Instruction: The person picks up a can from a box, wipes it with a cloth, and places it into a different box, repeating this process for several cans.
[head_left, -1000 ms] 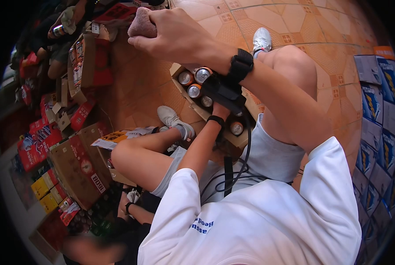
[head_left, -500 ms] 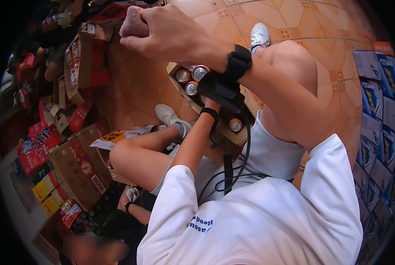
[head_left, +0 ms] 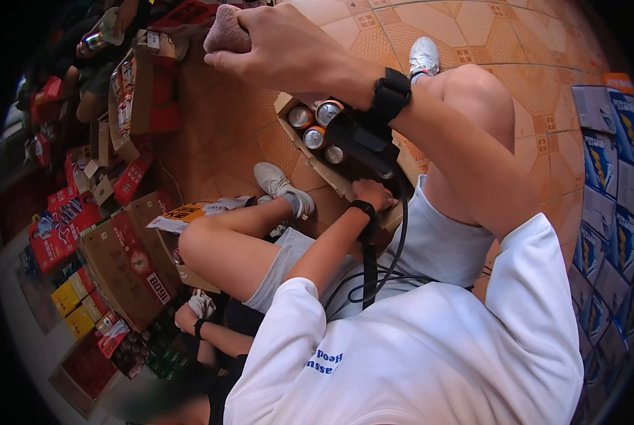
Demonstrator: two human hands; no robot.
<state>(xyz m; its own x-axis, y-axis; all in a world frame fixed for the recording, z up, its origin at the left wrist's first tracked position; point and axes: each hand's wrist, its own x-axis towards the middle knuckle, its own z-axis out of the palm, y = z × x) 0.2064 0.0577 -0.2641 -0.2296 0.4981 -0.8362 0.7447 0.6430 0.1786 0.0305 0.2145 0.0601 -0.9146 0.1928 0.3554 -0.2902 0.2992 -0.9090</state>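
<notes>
My right hand (head_left: 289,46) is raised at the top of the view, closed round a folded pink cloth (head_left: 226,32). A black strap and a dark device (head_left: 359,140) on that wrist hide part of the open cardboard box (head_left: 310,164) below. Several orange drink cans (head_left: 313,137) stand in the box with their silver tops up. My left hand (head_left: 374,193) is low at the near end of the box, its fingers curled over a can (head_left: 388,192). Only a sliver of orange shows there; the fingertips are partly hidden.
Blue-and-silver cartons (head_left: 600,166) are stacked on the right. At left are a large brown carton (head_left: 126,265), red boxes (head_left: 58,230) and a carton of cans (head_left: 122,106). Another person's hand (head_left: 187,319) holds a whitish cloth at lower left. Black cables lie across my lap.
My left hand has moved down and right from among the far cans to the can at the near end. My right hand still holds the cloth. The view has shifted slightly.
</notes>
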